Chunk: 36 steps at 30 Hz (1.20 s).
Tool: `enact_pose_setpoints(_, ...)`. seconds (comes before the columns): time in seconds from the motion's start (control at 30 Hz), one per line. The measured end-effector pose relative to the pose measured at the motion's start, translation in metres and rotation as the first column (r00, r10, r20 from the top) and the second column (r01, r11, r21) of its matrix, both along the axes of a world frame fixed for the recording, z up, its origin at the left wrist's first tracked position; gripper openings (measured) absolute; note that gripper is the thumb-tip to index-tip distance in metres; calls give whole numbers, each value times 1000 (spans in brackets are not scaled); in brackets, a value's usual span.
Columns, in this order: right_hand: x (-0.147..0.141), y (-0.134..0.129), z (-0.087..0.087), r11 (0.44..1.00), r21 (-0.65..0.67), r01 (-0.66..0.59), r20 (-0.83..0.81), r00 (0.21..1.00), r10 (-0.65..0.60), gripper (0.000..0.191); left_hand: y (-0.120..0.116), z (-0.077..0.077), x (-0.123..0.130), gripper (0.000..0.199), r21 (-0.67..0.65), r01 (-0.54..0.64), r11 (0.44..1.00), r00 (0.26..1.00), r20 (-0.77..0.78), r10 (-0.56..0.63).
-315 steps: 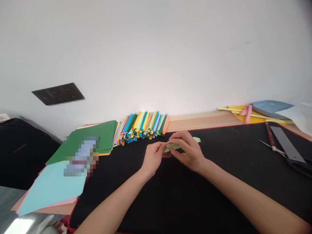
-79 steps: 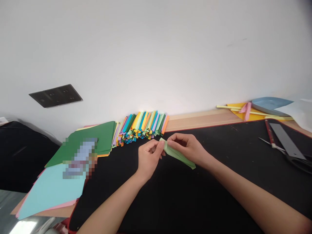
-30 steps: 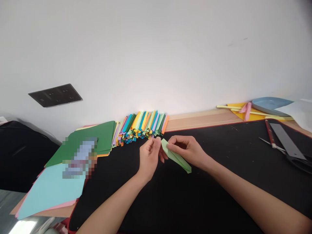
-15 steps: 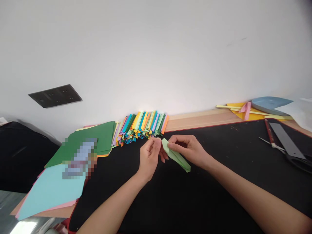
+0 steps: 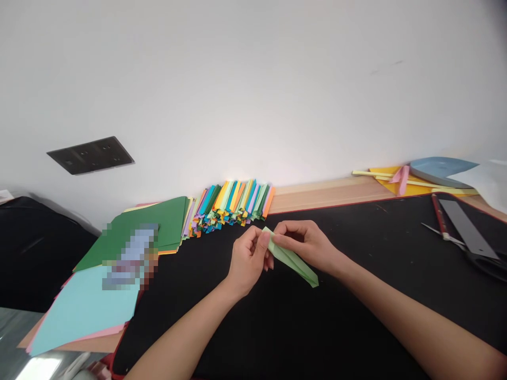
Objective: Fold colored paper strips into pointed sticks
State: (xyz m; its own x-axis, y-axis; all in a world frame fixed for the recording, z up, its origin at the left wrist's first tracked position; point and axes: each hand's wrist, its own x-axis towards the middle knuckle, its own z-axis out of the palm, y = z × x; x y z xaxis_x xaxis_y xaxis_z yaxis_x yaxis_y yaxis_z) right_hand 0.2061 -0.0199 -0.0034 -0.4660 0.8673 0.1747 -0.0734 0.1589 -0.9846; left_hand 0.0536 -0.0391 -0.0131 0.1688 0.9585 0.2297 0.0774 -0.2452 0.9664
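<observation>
"First, how were the hands posed?"

"I observed the left hand [image 5: 246, 262] and right hand [image 5: 311, 244] nearly together, each pinching the folded green paper [image 5: 292, 260] over the black mat [image 5: 309, 338]."

"Containers and changes?"

"I logged a white sheet [image 5: 493, 180] overlapping the blue tray [image 5: 435, 167]; the left thumb [image 5: 262, 244], beside the paper half a second earlier, overlapped its upper end."

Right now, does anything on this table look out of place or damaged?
Nothing looks spilled. One pink folded piece lies at the back right, over yellow paper, apart from the pile of folded strips, so it looks slightly misplaced. The light-green paper in both hands shows no visible tear.
</observation>
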Motion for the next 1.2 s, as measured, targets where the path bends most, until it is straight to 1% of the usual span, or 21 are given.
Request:
enact_pose_setpoints(0.13, 0, -1, 1, 1000, -18, -17, -28, 999, 16, 33, 1, -1, 2, 34, -25, 12, 1000, 1000, 6, -12)
enact_pose_setpoints(0.3, 1, 0, 2, 996, 32, 80, 27, 996, -81, 29, 1, -1, 1, 37, -25, 31, 999, 1000, 3, -31)
enact_pose_setpoints(0.4, 0, 1, 1, 994, 31, 100, 44, 994, -101, 29, 2, -1, -1, 35, -14, 20, 1000, 1000, -22, -20)
enact_pose_setpoints(0.6, -1, 1, 1, 995, 21, 99, 57, 993, -100, 27, 1, -4, -1, 34, 22, -9, 1000, 999, -44, 10)
enact_pose_setpoints(0.7, 0, 2, 1, 989, 40, 141, 85, 986, -144, 26, 1, -2, -1, 32, 38, -9, 999, 999, -32, 10)
enact_pose_setpoints(0.8, 2, 4, 1, 979, 68, 190, 112, 974, -197, 27, 2, 0, -2, 30, 50, 20, 999, 999, -40, -18)
enact_pose_setpoints(0.97, 3, 5, 2, 976, 83, 199, 129, 969, -209, 28, 3, 2, -4, 25, 26, 33, 999, 997, -70, -32)
enact_pose_setpoints(1.2, 2, 4, 5, 974, 66, 219, 123, 967, -225, 30, 3, 3, -4, 24, -17, 39, 999, 997, -65, -40)
